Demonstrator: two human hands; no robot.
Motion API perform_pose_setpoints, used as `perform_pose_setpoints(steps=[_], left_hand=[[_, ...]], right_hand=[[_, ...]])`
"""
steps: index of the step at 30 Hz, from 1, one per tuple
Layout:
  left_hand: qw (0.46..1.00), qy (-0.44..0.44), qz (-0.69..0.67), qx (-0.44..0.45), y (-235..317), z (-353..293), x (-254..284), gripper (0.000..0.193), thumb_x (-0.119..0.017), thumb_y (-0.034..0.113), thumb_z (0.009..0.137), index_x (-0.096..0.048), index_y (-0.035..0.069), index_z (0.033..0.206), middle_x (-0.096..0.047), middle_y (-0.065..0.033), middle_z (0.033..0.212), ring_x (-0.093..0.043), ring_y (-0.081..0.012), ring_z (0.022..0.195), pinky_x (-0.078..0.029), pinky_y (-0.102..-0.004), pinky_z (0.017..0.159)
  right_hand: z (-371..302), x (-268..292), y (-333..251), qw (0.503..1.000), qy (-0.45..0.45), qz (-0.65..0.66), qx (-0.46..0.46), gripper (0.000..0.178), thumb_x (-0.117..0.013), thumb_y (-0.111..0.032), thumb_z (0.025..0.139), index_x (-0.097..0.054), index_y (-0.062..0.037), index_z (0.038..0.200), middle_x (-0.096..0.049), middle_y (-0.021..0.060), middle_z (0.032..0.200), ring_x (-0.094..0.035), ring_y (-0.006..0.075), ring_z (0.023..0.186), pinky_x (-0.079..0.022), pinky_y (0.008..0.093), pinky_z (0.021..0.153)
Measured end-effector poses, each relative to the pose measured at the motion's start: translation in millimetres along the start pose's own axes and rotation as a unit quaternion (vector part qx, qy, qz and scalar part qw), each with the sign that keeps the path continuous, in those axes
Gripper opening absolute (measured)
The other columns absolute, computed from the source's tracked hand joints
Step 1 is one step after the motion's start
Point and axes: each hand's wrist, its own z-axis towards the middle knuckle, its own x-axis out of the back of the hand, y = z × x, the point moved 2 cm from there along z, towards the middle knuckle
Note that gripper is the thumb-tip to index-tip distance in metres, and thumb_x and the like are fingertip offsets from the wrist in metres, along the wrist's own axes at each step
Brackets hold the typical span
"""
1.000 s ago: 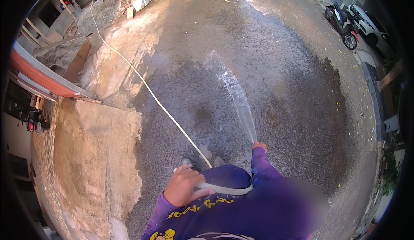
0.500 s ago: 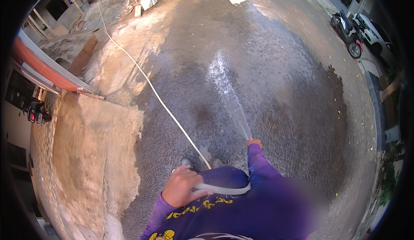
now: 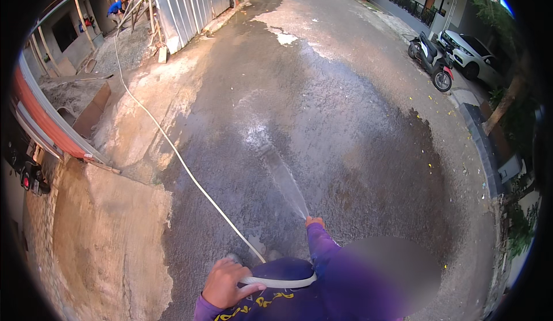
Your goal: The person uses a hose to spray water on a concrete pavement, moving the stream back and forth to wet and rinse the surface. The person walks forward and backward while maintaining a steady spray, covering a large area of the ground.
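Observation:
A long pale hose (image 3: pixel 213 202) runs over the wet road from the far left toward my feet. My left hand (image 3: pixel 226 282) is closed round a bend of it in front of my body. From there the hose crosses my dark, purple-sleeved shirt (image 3: pixel 271 306) toward my right arm. My outstretched right hand (image 3: pixel 314 221) is closed round the hose's end, largely hidden by the fingers. A fan of water (image 3: pixel 282 177) sprays out of it and splashes white on the road ahead.
Dry concrete (image 3: pixel 109 223) borders the wet asphalt (image 3: pixel 368 165) on the left. A metal sheet fence (image 3: pixel 187 10) and a person in blue (image 3: pixel 117 8) are at the far left. A motorcycle (image 3: pixel 432 61) and a white car (image 3: pixel 469 53) stand along the right side.
The view has tilted up and shows more of the street ahead. Both hands sit lower and further left in the picture, still holding the hose. Water keeps spraying.

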Motion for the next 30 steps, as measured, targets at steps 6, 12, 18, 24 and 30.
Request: perform_pose_setpoints(steps=[6,12,18,24,30], left_hand=[[1.0,0.014,-0.001,0.012,-1.1,-6.1,2.6,0.042,-0.082,0.046,0.079,-0.069,0.006,0.078,-0.063,-0.0098,0.07,-0.063,-0.0336,0.076,-0.047,-0.0428,0.087],[0.999,0.024,-0.015,0.037,-3.6,-13.0,2.0,0.042,-0.083,0.044,0.078,-0.07,0.005,0.081,-0.063,-0.01,0.072,-0.063,-0.0334,0.075,-0.048,-0.0439,0.092],[0.997,0.046,-0.025,0.053,-5.7,-18.3,1.6,0.041,-0.084,0.043,0.077,-0.068,0.006,0.08,-0.062,-0.0098,0.071,-0.062,-0.0322,0.071,-0.048,-0.0416,0.087],[0.993,0.075,-0.018,0.089,-6.0,-24.4,3.1,0.041,-0.083,0.044,0.077,-0.067,0.007,0.078,-0.061,-0.0087,0.072,-0.061,-0.0306,0.072,-0.047,-0.0404,0.085],[0.987,0.083,-0.038,0.135,-7.1,-29.8,6.7,0.041,-0.083,0.044,0.078,-0.067,0.006,0.078,-0.061,-0.0081,0.072,-0.062,-0.0293,0.073,-0.048,-0.0392,0.084]], right_hand=[[33.6,-30.6,2.7,0.999,0.016,-0.002,0.037,0.045,-0.064,-0.042,0.085,-0.078,-0.0005,0.098,-0.075,0.0225,0.094,-0.073,0.0378,0.096,-0.055,0.0454,0.093],[16.3,-12.5,-11.5,0.998,-0.002,-0.001,0.057,0.044,-0.064,-0.043,0.088,-0.079,-0.0037,0.1,-0.075,0.0199,0.096,-0.073,0.0369,0.095,-0.055,0.045,0.092],[14.8,-17.5,-24.2,0.993,-0.009,-0.082,0.087,0.042,-0.061,-0.043,0.089,-0.08,-0.0071,0.1,-0.075,0.0187,0.1,-0.072,0.0376,0.098,-0.053,0.0459,0.094],[39.8,-46.6,-22.6,0.987,-0.005,-0.091,0.131,0.039,-0.063,-0.042,0.084,-0.081,-0.0081,0.092,-0.076,0.0178,0.094,-0.073,0.0356,0.092,-0.054,0.0462,0.09],[32.2,-49.4,-57.4,0.988,-0.038,-0.086,0.127,0.045,-0.06,-0.04,0.089,-0.079,-0.0023,0.105,-0.075,0.0238,0.1,-0.072,0.0399,0.1,-0.054,0.0492,0.093]])
